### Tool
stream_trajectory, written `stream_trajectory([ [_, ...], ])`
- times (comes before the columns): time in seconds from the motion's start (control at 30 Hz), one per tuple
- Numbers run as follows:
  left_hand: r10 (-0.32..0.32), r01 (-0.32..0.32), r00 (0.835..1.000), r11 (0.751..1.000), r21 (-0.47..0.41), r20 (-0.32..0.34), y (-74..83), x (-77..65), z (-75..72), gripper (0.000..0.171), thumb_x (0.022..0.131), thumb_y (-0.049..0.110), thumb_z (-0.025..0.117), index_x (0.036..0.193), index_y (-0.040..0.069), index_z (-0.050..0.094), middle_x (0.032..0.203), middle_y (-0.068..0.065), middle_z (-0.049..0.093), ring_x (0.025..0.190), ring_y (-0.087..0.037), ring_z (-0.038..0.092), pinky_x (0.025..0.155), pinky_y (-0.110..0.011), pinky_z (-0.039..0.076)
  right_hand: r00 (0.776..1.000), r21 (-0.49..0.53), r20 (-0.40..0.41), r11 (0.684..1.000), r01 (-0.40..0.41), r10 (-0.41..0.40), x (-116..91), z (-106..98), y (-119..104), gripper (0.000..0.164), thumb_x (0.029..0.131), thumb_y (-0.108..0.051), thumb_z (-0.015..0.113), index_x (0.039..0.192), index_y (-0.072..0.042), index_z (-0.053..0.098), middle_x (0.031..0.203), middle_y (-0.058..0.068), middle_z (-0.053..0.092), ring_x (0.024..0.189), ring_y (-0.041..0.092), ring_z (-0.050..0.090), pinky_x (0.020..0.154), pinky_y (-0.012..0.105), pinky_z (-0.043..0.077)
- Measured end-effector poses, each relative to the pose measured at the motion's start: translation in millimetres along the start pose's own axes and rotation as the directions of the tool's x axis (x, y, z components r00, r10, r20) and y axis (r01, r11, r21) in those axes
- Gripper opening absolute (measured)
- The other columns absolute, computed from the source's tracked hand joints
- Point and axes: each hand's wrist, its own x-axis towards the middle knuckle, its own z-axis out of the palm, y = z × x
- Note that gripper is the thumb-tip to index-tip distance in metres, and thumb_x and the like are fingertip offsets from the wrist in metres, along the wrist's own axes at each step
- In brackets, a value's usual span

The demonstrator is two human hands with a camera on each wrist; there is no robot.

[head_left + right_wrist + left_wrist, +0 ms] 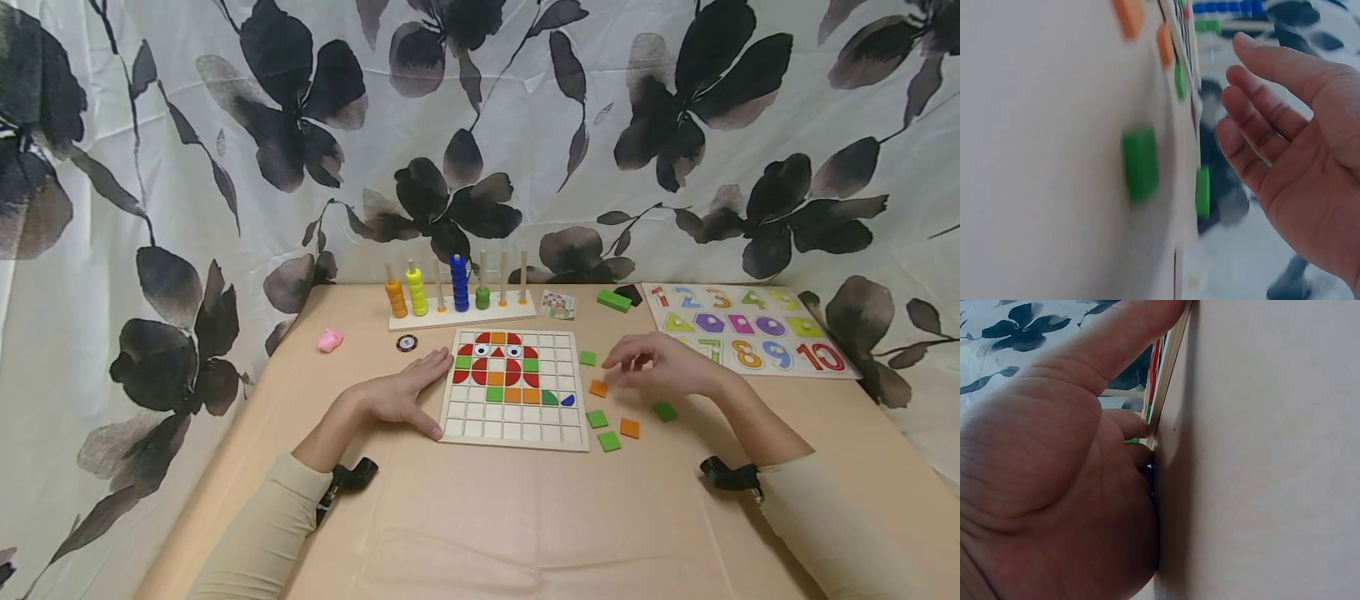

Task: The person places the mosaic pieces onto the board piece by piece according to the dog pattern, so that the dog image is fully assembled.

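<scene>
A square white grid board (pixel 513 421) lies on the table with red, green, orange, white and blue tiles set in its upper and middle cells. At its left edge rests my left hand (pixel 397 390), thumb at the near corner and fingertips on the side; the left wrist view shows the thumb (pixel 1129 337) against the board's wooden rim. To the right of the board my right hand (pixel 663 364) hovers over the table, fingers loosely bent and nothing in them. Around it lie loose green tiles (pixel 664 411) and orange tiles (pixel 597 388).
Behind the board stands a peg rack (pixel 480 314) with coloured rings. A number puzzle board (pixel 750 329) lies at the back right, near a green block (pixel 614 301) and a small picture card (pixel 558 305). A pink toy (pixel 329 340) and a round black token (pixel 407 342) sit at left.
</scene>
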Motion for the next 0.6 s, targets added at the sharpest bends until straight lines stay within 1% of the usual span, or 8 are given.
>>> stream_trajectory([
  [0.1, 0.009, -0.009, 1.0, 1.0, 0.005, -0.003, 0.3, 0.0, 0.2, 0.124, 0.066, 0.065, 0.075, 0.156, 0.018, 0.003, 0.162, 0.001, -0.009, 0.146, -0.015, -0.011, 0.118, -0.042, 0.002, 0.999, 0.002, 0.01, 0.999, -0.038, 0.038, -22, -8, 14, 0.024, 0.083, -0.014, 0.076, 0.106, -0.015, 0.073, 0.107, 0.003, 0.067, 0.089, 0.019, 0.058, 0.077, 0.028, 0.05],
  [0.23, 0.021, -0.021, 1.0, 1.0, 0.008, -0.005, 0.7, -0.2, 0.3, 0.124, 0.067, 0.065, 0.075, 0.156, 0.017, 0.003, 0.162, -0.001, -0.009, 0.147, -0.018, -0.01, 0.118, -0.043, 0.002, 0.994, 0.037, 0.085, 0.997, -0.07, 0.067, -47, -12, 30, 0.025, 0.08, -0.014, 0.078, 0.104, -0.014, 0.073, 0.103, 0.004, 0.069, 0.088, 0.023, 0.057, 0.076, 0.027, 0.05],
  [0.3, 0.021, -0.021, 1.0, 1.0, 0.009, -0.003, 0.6, -0.4, 0.2, 0.124, 0.068, 0.065, 0.075, 0.156, 0.017, 0.003, 0.162, -0.001, -0.009, 0.147, -0.018, -0.01, 0.118, -0.043, 0.002, 0.992, 0.052, 0.112, 0.996, -0.067, 0.061, -55, -12, 36, 0.026, 0.079, -0.015, 0.079, 0.104, -0.014, 0.073, 0.103, 0.005, 0.069, 0.088, 0.024, 0.058, 0.076, 0.027, 0.05],
  [0.43, 0.017, -0.016, 1.0, 1.0, 0.007, -0.004, 0.1, -0.7, 0.1, 0.123, 0.068, 0.065, 0.075, 0.156, 0.017, 0.003, 0.162, 0.0, -0.008, 0.147, -0.018, -0.01, 0.118, -0.044, 0.002, 0.994, 0.04, 0.104, 0.998, -0.048, 0.043, -63, -11, 42, 0.026, 0.079, -0.013, 0.079, 0.104, -0.015, 0.073, 0.103, 0.004, 0.068, 0.088, 0.021, 0.058, 0.078, 0.026, 0.051],
  [0.6, 0.018, -0.018, 1.0, 1.0, 0.011, -0.003, 0.3, 0.0, 0.7, 0.123, 0.068, 0.065, 0.075, 0.156, 0.017, 0.003, 0.162, 0.0, -0.008, 0.147, -0.017, -0.01, 0.118, -0.043, 0.002, 0.996, -0.01, 0.07, 0.999, -0.051, 0.051, -59, -8, 42, 0.023, 0.08, -0.016, 0.078, 0.103, -0.019, 0.075, 0.101, -0.002, 0.07, 0.086, 0.017, 0.06, 0.077, 0.025, 0.053],
])
